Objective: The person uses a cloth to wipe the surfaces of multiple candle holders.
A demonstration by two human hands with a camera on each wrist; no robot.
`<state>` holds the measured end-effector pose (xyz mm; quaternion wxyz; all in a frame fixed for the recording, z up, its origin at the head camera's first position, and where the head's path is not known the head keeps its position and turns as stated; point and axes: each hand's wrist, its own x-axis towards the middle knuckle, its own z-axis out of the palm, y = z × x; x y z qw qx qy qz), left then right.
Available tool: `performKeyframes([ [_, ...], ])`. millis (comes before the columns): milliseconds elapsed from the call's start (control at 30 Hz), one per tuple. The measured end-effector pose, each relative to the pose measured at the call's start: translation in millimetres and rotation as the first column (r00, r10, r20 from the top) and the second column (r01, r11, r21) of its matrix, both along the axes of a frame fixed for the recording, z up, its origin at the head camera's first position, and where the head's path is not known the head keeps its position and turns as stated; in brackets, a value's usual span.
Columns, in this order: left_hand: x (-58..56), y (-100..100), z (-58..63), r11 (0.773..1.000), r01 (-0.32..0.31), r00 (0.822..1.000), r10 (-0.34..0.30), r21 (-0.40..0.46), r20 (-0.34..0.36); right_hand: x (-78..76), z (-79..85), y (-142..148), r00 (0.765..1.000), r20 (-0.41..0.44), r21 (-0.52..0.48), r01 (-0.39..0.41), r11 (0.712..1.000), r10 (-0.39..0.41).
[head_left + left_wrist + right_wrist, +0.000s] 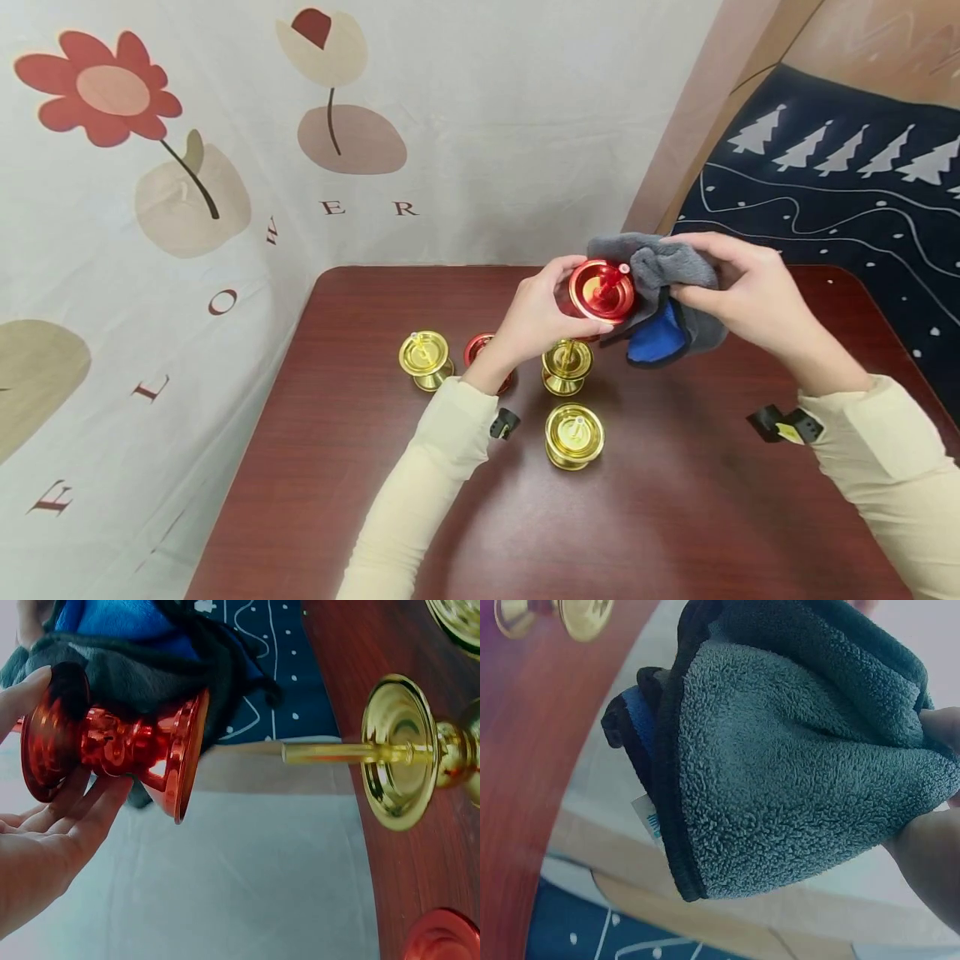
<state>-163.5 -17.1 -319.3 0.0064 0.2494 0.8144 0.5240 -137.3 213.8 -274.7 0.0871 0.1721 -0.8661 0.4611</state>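
A shiny red candle holder (602, 292), with a dish top and a thin centre post, is held up over the table in my left hand (536, 312). In the left wrist view, fingers and thumb grip the red candle holder (124, 742) around its rim and waist. My right hand (757, 287) pinches a grey and blue towel (682, 267), bunched against the holder's right side. The grey towel (780, 772) fills much of the right wrist view and hides most of the right fingers.
Gold candle holders stand on the dark red table (300, 500): one (425, 357) at left, one (567, 367) behind my left wrist, one (574, 435) nearer. Another red holder (477, 346) is partly hidden by my left arm. Printed cloths (487, 167) hang behind the table.
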Motion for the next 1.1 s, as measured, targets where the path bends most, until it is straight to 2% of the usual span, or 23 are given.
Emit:
performKeyframes([
  [267,7.6,1.3,-4.2,0.989,0.021,0.996,-0.033,0.148,0.078,2.4,-14.3,-14.3,0.999,0.027,0.060,-0.034,0.998,0.032],
  [500,9.6,1.5,-9.4,0.977,0.007,0.992,-0.033,0.211,0.119,3.5,-22.5,-16.7,0.995,0.011,0.114,-0.104,0.988,0.104],
  [600,10.0,0.2,-11.5,0.974,-0.006,0.989,-0.028,0.226,0.146,4.7,-22.2,-16.3,0.983,0.078,0.114,-0.173,0.978,0.164],
  [700,10.3,-1.3,-12.4,0.973,-0.011,0.989,-0.023,0.229,0.144,5.6,-20.5,-14.5,0.961,0.173,0.100,-0.235,0.967,0.216],
  [800,10.6,-2.1,-12.8,0.974,-0.009,0.992,-0.021,0.228,0.128,5.2,-19.2,-12.2,0.939,0.250,0.063,-0.259,0.964,0.236],
  [867,11.0,-2.1,-13.0,0.974,-0.001,0.992,-0.026,0.225,0.120,4.6,-19.3,-10.8,0.933,0.275,0.045,-0.252,0.967,0.230],
  [967,12.2,-1.9,-13.0,0.977,0.003,0.993,-0.029,0.212,0.118,3.6,-21.7,-9.6,0.939,0.260,0.043,-0.244,0.969,0.225],
  [1100,13.9,-1.7,-13.8,0.977,0.000,0.992,-0.027,0.211,0.124,1.9,-27.0,-10.1,0.954,0.191,0.075,-0.250,0.965,0.233],
])
